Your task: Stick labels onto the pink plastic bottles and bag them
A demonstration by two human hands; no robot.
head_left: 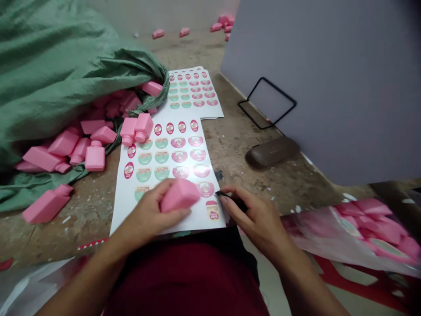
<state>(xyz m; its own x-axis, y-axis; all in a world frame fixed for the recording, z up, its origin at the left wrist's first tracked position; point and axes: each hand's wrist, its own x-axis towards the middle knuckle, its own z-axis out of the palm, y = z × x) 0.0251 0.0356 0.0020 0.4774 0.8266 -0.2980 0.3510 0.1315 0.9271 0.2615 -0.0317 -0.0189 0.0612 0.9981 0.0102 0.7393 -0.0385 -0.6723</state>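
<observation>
On a worn brown table (pixel 230 153), the left hand (pixel 153 208) is gripping a pink bottle (pixel 180 195) over a label sheet (pixel 194 216) while the right hand (pixel 253 213) is pinching a dark tool (pixel 240 203) beside a label (pixel 205 189), seemingly starting to loosen it, which is calling for a steady tip.

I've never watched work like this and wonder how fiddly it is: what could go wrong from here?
The right hand's grip holds a slim black tool, its tip close to a printed label; it might nick or crease it. The pink bottle in the left hand's grip could slip. Two loose bottles rest on the label sheet and may shift if it is tugged.
</observation>
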